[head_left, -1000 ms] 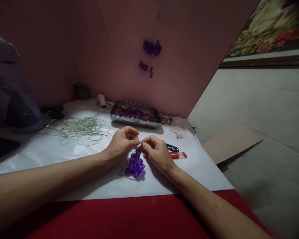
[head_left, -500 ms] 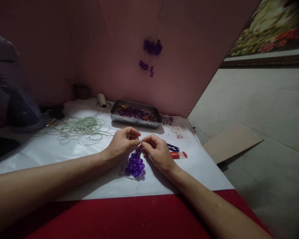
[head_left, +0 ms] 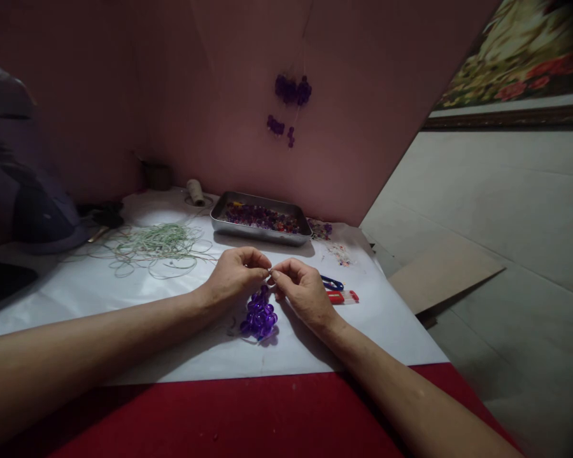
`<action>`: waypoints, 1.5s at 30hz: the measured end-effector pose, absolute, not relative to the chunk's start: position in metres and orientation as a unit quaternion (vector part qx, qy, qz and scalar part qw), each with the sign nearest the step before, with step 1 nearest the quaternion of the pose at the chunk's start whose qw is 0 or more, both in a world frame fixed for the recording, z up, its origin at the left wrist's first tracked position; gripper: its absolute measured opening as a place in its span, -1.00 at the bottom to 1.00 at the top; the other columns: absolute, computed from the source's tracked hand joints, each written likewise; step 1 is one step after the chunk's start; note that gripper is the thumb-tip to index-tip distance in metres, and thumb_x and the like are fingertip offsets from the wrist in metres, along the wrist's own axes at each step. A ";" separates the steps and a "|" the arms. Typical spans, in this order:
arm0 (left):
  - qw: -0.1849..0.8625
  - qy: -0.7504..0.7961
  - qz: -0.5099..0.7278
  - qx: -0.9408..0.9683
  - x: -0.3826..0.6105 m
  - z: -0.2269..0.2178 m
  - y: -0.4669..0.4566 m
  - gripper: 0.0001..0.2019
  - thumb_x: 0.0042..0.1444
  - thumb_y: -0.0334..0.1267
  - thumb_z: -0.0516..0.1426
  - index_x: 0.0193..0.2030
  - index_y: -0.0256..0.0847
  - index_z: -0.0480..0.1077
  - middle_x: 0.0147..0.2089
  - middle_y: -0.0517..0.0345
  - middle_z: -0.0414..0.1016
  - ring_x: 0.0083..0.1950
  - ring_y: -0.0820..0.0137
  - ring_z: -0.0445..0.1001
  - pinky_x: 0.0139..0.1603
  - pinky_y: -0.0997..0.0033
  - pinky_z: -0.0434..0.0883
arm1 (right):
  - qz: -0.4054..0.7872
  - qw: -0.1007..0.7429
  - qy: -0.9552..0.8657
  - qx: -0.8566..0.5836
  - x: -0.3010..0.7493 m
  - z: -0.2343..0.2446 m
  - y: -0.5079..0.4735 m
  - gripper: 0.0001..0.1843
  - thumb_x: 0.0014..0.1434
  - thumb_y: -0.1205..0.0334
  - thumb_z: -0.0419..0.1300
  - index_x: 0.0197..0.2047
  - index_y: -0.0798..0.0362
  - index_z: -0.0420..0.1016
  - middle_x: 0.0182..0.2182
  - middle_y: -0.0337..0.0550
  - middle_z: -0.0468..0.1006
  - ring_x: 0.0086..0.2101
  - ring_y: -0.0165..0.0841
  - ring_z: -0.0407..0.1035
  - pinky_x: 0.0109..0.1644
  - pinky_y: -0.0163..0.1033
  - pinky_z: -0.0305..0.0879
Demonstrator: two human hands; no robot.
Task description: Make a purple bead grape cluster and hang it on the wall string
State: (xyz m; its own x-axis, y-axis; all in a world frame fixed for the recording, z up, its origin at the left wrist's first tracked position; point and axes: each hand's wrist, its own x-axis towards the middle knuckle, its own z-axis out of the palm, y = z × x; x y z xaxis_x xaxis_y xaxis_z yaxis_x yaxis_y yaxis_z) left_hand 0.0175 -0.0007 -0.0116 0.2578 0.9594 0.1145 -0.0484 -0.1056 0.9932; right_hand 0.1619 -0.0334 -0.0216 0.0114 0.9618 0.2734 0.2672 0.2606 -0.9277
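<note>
A bunch of shiny purple beads [head_left: 259, 316], shaped like a grape cluster, rests on the white table cover just below my fingertips. My left hand [head_left: 239, 273] pinches thumb against forefinger above the top of the bunch. Close against it, my right hand [head_left: 298, 287] makes a similar pinch. The fingertips almost meet, and what lies between them is too small to make out, though a tiny pale bit shows there.
Behind my hands stands a metal tray [head_left: 262, 236] of loose beads. Tangled green cord [head_left: 160, 245] lies left, near a thread spool [head_left: 195, 192]. Right of my hand are a red cutter [head_left: 342, 297] and a blue-handled tool [head_left: 332, 282]. Purple bead clusters [head_left: 292, 90] hang at the wall.
My left fingertips have shifted slightly to the right, closer to the right ones. The right hand and the bead bunch are nearly unmoved.
</note>
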 end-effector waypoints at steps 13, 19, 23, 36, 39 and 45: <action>0.536 0.392 0.459 0.591 0.017 -0.009 -0.004 -0.90 -0.24 -0.37 0.23 -0.53 -0.27 0.38 -0.54 0.17 0.43 -0.50 0.44 0.35 -0.45 0.41 0.30 | 0.329 0.506 -0.616 -0.506 0.162 -0.023 -0.033 -0.88 0.08 0.24 0.13 -0.46 0.05 0.34 -0.57 -0.22 0.45 -0.60 -0.42 0.31 -0.46 -0.24 0.26; 0.535 0.388 0.461 0.592 0.016 -0.009 -0.003 -0.88 -0.23 -0.34 0.24 -0.52 -0.26 0.36 -0.54 0.19 0.41 -0.49 0.43 0.35 -0.46 0.41 0.29 | 0.333 0.510 -0.615 -0.500 0.162 -0.024 -0.033 -0.89 0.08 0.25 0.14 -0.46 0.05 0.35 -0.55 -0.21 0.47 -0.60 -0.43 0.31 -0.47 -0.25 0.25; 0.535 0.389 0.465 0.588 0.016 -0.010 -0.004 -0.88 -0.25 -0.34 0.24 -0.53 -0.26 0.36 -0.53 0.18 0.41 -0.48 0.42 0.36 -0.44 0.40 0.30 | 0.335 0.513 -0.611 -0.502 0.162 -0.024 -0.033 -0.89 0.07 0.23 0.15 -0.46 0.05 0.35 -0.56 -0.21 0.47 -0.60 -0.43 0.30 -0.47 -0.25 0.25; 0.561 0.356 0.493 0.562 0.017 -0.011 -0.001 -0.79 -0.29 -0.41 0.23 -0.41 -0.27 0.39 -0.50 0.23 0.41 -0.46 0.46 0.35 -0.40 0.42 0.27 | 0.360 0.524 -0.613 -0.469 0.162 -0.024 -0.034 -0.89 0.09 0.22 0.16 -0.42 0.07 0.39 -0.51 -0.24 0.45 -0.58 -0.46 0.31 -0.46 -0.28 0.27; 0.580 0.343 0.488 0.554 0.017 -0.012 -0.002 -0.74 -0.28 -0.41 0.22 -0.33 -0.27 0.39 -0.49 0.25 0.40 -0.50 0.49 0.31 -0.46 0.44 0.21 | 0.370 0.526 -0.593 -0.484 0.161 -0.023 -0.034 -0.87 0.10 0.20 0.15 -0.43 0.07 0.37 -0.50 -0.23 0.48 -0.60 -0.47 0.31 -0.49 -0.29 0.26; 0.572 0.351 0.489 0.557 0.017 -0.011 -0.002 -0.74 -0.28 -0.41 0.22 -0.33 -0.29 0.39 -0.49 0.21 0.41 -0.46 0.46 0.34 -0.40 0.41 0.25 | 0.368 0.514 -0.595 -0.496 0.161 -0.021 -0.034 -0.94 0.03 0.26 0.17 -0.43 0.07 0.40 -0.54 -0.26 0.44 -0.60 -0.46 0.32 -0.48 -0.27 0.27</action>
State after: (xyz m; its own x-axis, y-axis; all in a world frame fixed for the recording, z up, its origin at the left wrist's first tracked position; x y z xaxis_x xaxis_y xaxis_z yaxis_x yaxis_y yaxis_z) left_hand 0.0169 -0.0016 -0.0105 0.2752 0.9507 0.1433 -0.1695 -0.0987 0.9806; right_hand 0.1614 -0.0342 -0.0213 0.0197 0.9690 0.2462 0.2119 0.2366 -0.9482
